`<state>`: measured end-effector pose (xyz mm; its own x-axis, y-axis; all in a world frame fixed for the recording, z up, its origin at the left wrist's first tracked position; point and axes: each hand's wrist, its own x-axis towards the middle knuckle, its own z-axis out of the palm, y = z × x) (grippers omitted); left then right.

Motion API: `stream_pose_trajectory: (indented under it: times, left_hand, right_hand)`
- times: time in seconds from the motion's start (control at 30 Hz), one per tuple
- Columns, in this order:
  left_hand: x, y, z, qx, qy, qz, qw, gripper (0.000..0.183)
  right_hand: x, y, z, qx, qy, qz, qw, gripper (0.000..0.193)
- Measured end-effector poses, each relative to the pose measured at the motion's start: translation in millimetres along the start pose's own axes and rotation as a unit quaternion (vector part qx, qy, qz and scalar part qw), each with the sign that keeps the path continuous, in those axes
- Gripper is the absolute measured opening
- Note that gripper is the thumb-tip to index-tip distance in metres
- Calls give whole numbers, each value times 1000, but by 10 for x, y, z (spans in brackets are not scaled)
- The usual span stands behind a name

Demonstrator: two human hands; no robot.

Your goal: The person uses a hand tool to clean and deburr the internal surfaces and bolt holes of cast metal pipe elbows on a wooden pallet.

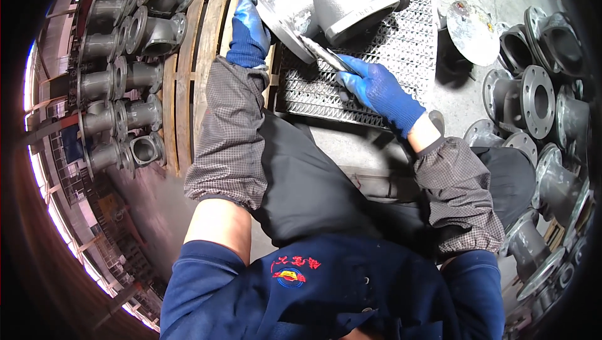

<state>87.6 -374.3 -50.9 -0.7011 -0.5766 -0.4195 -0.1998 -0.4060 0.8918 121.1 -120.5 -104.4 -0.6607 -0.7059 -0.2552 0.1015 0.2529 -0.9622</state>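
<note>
A grey cast-metal pipe fitting (351,1) with round flanged ends and a squarer flanged opening lies on a perforated metal bench top (326,98). My left hand (249,31), in a blue coated glove, is closed on the rim of its left flange. In my gloved right hand (379,89) is a long flat metal hand tool (325,56), whose exact kind I cannot make out. The tool's far end lies against or very near the lower edge of that flange. The fingers of my right hand are wrapped round the tool's near end.
At left, a wooden pallet (199,70) runs beside rows of flanged castings (141,76). More flanged castings (520,101) crowd the floor to my right. A round plate-topped stand (473,32) stands just right of the bench. My legs are close below the bench's near edge.
</note>
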Motion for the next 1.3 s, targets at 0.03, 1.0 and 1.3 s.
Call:
stream_pose_trajectory:
  times: [0.03,1.0,1.3]
  left_hand:
    - [-97,-24,35,-2,-2,6,1000,38]
    - [-1904,-408,311,115,-387,169,899,40]
    - [-1749,-468,461,2,-418,-45,907,54]
  right_hand:
    - [-75,-55,5,54,-8,40,998,35]
    - [-775,-577,-348,214,-120,-129,961,44]
    - [-889,-555,-427,368,-163,71,913,67]
